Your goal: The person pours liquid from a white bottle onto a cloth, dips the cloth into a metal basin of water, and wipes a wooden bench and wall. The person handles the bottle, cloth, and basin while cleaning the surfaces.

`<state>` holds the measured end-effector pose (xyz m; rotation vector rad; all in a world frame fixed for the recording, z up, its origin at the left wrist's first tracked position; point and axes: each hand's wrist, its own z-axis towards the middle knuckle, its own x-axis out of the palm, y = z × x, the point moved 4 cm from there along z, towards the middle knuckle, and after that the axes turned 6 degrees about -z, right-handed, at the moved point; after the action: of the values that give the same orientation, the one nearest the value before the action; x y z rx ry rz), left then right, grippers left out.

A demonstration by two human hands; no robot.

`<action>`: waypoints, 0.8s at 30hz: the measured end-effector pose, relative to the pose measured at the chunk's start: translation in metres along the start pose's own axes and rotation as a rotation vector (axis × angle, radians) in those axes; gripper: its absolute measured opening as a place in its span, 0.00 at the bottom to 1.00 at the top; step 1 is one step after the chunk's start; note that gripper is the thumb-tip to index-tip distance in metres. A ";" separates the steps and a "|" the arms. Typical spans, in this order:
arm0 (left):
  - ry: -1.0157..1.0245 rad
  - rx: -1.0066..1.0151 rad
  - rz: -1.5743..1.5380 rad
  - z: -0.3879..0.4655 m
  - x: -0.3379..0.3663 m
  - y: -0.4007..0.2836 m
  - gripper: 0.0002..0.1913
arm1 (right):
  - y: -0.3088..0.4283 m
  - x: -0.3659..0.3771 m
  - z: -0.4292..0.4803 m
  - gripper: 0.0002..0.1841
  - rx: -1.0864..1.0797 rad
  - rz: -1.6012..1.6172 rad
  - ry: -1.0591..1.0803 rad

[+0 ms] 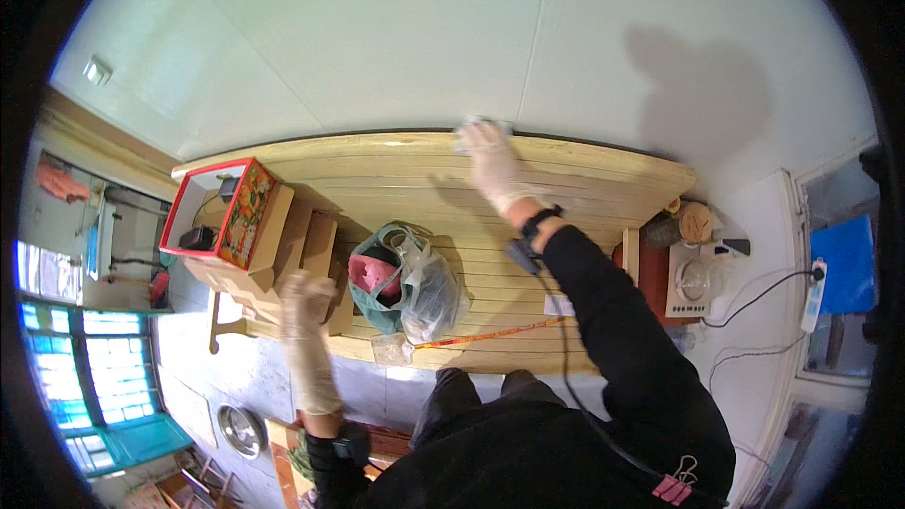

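Observation:
My gloved right hand (489, 155) presses a pale cloth (503, 126) against the top back edge of a slatted wooden bench (396, 184), beside the wall. My left hand (305, 297), in a whitish glove too, is raised in front of the cardboard boxes; its fingers look curled, and whether it holds anything is unclear. On the bench seat, between my hands, lie a green bag (375, 311) with a pink item in it and a clear plastic bag (433, 297).
Stacked cardboard boxes (318, 247) and a red-rimmed box (244, 226) stand at the bench's left end. A red-yellow stick (488, 334) lies along the front. To the right are a jar (696, 222), a glass pot (694, 278) and a power strip (814, 305). A metal basin (241, 431) sits on the floor.

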<state>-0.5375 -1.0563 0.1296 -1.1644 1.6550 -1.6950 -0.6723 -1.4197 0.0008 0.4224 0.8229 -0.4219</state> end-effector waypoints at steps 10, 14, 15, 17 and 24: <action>0.360 -0.178 -0.017 0.003 0.057 0.116 0.17 | -0.063 -0.061 -0.044 0.16 -0.014 -0.093 0.010; 0.270 -0.276 0.055 0.012 0.044 0.143 0.17 | -0.189 -0.158 -0.116 0.17 0.424 -0.158 0.063; 0.267 -0.282 0.066 0.014 0.045 0.147 0.17 | -0.209 -0.176 -0.127 0.17 0.417 -0.453 0.093; 0.283 -0.284 0.091 0.018 0.056 0.151 0.16 | -0.219 -0.190 -0.139 0.17 0.431 -0.466 -0.095; 0.494 0.067 0.500 0.054 0.196 0.174 0.15 | -0.095 -0.070 -0.062 0.17 0.212 -0.133 -0.057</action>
<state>-0.6294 -1.2716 0.0006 -0.2549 1.9419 -1.7570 -0.8010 -1.4537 -0.0017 0.5513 0.7564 -0.6449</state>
